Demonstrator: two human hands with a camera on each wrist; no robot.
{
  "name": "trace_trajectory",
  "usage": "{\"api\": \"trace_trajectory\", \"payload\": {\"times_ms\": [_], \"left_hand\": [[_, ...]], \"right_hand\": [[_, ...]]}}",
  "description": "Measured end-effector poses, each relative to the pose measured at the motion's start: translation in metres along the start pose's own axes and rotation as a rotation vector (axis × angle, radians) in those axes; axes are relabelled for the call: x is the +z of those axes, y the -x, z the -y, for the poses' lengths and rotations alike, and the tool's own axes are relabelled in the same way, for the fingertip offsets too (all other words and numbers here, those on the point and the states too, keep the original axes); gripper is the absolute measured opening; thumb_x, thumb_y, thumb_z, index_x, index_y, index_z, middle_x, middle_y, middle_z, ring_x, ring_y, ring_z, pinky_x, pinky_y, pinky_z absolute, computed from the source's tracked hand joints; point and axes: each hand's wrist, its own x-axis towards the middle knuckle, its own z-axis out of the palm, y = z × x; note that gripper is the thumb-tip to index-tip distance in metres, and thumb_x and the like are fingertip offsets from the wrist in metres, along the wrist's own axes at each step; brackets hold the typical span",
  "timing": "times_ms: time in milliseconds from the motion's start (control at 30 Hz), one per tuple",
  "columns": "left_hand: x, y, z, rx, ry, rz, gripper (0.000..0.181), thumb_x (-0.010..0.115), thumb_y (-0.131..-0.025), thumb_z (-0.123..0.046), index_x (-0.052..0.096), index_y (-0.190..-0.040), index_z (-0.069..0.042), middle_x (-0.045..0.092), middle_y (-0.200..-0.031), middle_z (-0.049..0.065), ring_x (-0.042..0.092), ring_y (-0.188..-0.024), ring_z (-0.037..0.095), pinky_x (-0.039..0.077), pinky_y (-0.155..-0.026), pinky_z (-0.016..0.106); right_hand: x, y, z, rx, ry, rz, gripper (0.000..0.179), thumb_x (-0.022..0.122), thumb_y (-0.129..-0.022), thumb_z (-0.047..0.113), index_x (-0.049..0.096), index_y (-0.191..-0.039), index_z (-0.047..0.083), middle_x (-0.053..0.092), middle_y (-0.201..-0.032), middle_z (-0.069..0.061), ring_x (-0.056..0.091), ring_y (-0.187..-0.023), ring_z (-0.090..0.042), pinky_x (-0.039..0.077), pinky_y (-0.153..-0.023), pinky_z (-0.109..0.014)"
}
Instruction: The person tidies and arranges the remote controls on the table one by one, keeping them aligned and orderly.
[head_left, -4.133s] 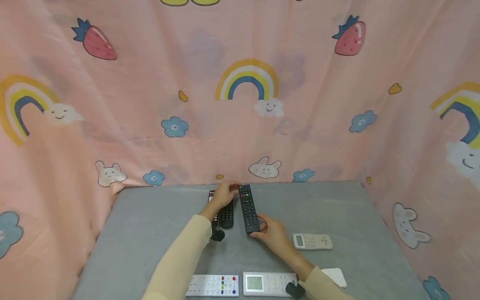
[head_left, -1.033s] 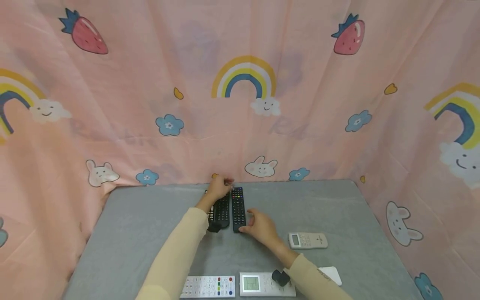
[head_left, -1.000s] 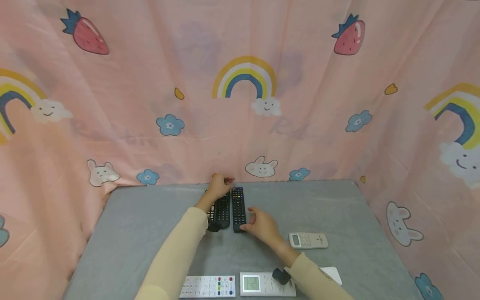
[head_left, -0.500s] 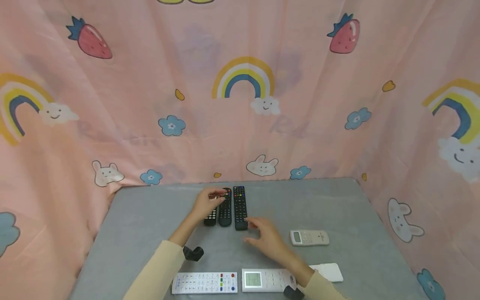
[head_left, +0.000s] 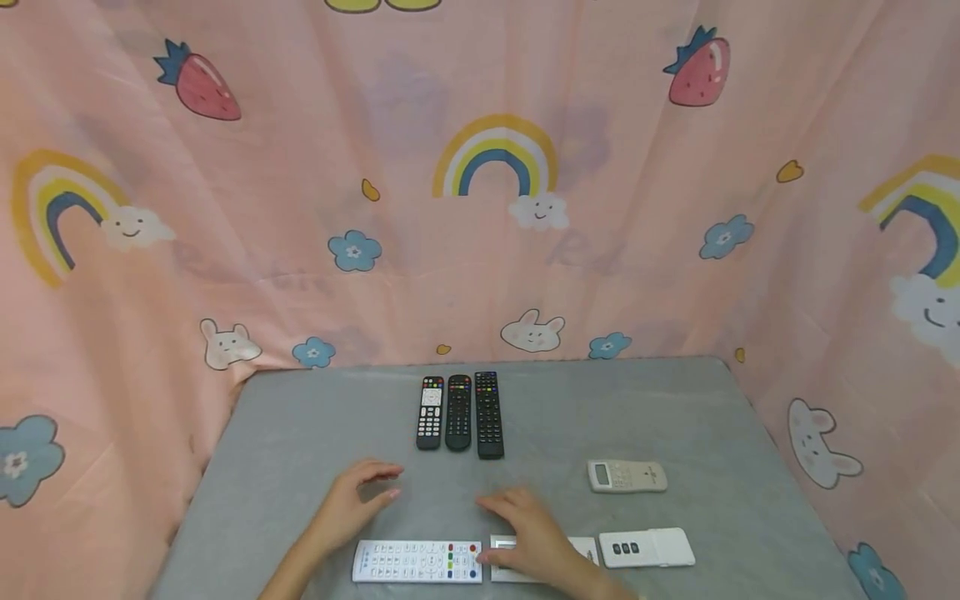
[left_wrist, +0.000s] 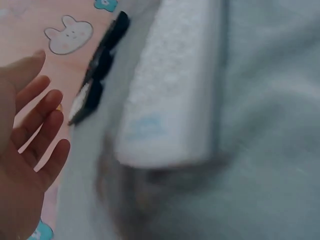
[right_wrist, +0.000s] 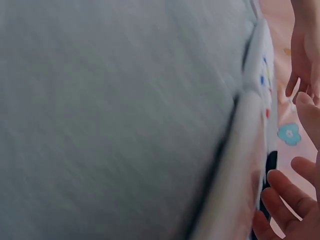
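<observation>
I'm getting soft, even light on head cam; white remote [left_wrist: 167, 85] blurred in left wrist, nearest remote [right_wrist: 240, 165] smeared in right.

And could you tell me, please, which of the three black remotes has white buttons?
The leftmost remote in the head view: its keys are largely white, while the middle remote and right remote have mostly dark keys.

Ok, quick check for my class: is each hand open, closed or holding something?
Left hand: open, holding nothing.
Right hand: open, holding nothing.
</observation>
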Motion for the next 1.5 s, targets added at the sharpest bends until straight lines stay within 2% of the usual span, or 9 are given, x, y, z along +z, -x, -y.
{"api": "trace_trajectory", "payload": {"times_ms": [67,200,267,400,500,700,867,1100,1500], "left_hand": [[-0.001,0.015,0.006,0.029,-0.046,-0.014,0.035,0.083,-0.079,-0.018,0.073,-0.112,-0.016,0.072,-0.107,-0.008,0.064,-0.102,0.008,0.053,-0.091,0.028],[-0.001,0.041,0.017,-0.004,-0.085,-0.032,0.040,0.087,-0.073,-0.023,0.073,-0.111,-0.025,0.069,-0.107,-0.018,0.059,-0.103,0.001,0.048,-0.092,0.020],[-0.001,0.052,0.023,0.001,-0.091,-0.045,0.042,0.088,-0.071,-0.025,0.073,-0.109,-0.027,0.069,-0.106,-0.018,0.057,-0.102,0.000,0.045,-0.091,0.017],[0.001,0.067,0.032,0.073,-0.115,-0.067,0.045,0.090,-0.067,-0.030,0.074,-0.108,-0.025,0.068,-0.105,-0.015,0.054,-0.100,0.001,0.042,-0.089,0.016],[0.002,0.074,0.037,0.075,-0.155,-0.040,0.048,0.090,-0.065,-0.039,0.073,-0.109,-0.029,0.066,-0.107,-0.017,0.052,-0.101,-0.001,0.043,-0.088,0.019],[-0.001,0.081,0.037,-0.022,-0.269,0.074,0.056,0.083,-0.062,-0.060,0.069,-0.111,-0.039,0.061,-0.109,-0.023,0.048,-0.103,-0.001,0.047,-0.087,0.029],[-0.007,0.083,0.034,-0.045,-0.322,0.138,0.061,0.080,-0.061,-0.066,0.068,-0.113,-0.037,0.059,-0.112,-0.018,0.048,-0.104,0.004,0.048,-0.087,0.032],[-0.010,0.084,0.035,-0.045,-0.340,0.129,0.059,0.078,-0.061,-0.068,0.069,-0.112,-0.038,0.058,-0.111,-0.019,0.049,-0.103,0.005,0.048,-0.088,0.033],[-0.010,0.082,0.031,-0.049,-0.350,0.111,0.060,0.080,-0.063,-0.065,0.068,-0.115,-0.037,0.060,-0.109,-0.020,0.049,-0.102,0.003,0.048,-0.087,0.033]], "right_hand": [[0.005,0.003,0.002,-0.036,0.019,-0.018,0.074,0.080,-0.069,0.057,0.063,-0.131,0.021,0.065,-0.116,0.007,0.057,-0.108,-0.014,0.051,-0.096,-0.039],[0.013,0.007,0.003,-0.084,0.045,-0.022,0.074,0.080,-0.067,0.061,0.065,-0.128,0.021,0.064,-0.111,0.010,0.055,-0.104,-0.010,0.050,-0.094,-0.036],[0.016,0.008,0.004,-0.068,0.049,0.012,0.073,0.078,-0.068,0.063,0.065,-0.128,0.025,0.062,-0.112,0.012,0.053,-0.105,-0.009,0.049,-0.095,-0.036],[0.016,0.008,0.005,-0.025,0.038,0.076,0.071,0.075,-0.070,0.066,0.064,-0.129,0.029,0.060,-0.114,0.014,0.052,-0.107,-0.008,0.048,-0.097,-0.038],[0.015,0.008,0.006,-0.008,0.047,0.097,0.070,0.076,-0.069,0.066,0.065,-0.127,0.030,0.060,-0.116,0.013,0.051,-0.107,-0.008,0.048,-0.096,-0.038],[0.016,0.010,0.005,-0.003,0.102,0.128,0.067,0.081,-0.065,0.063,0.069,-0.122,0.029,0.060,-0.117,0.009,0.052,-0.108,-0.011,0.047,-0.096,-0.040],[0.018,0.008,0.004,0.008,0.109,0.156,0.060,0.081,-0.067,0.061,0.070,-0.118,0.032,0.059,-0.118,0.009,0.051,-0.108,-0.012,0.047,-0.096,-0.040],[0.018,0.005,0.006,0.046,0.094,0.201,0.058,0.080,-0.068,0.062,0.070,-0.118,0.034,0.058,-0.118,0.010,0.050,-0.108,-0.010,0.047,-0.097,-0.041],[0.015,0.007,0.005,0.011,0.068,0.145,0.055,0.079,-0.071,0.060,0.070,-0.118,0.033,0.061,-0.116,0.011,0.053,-0.106,-0.009,0.050,-0.095,-0.039]]}}
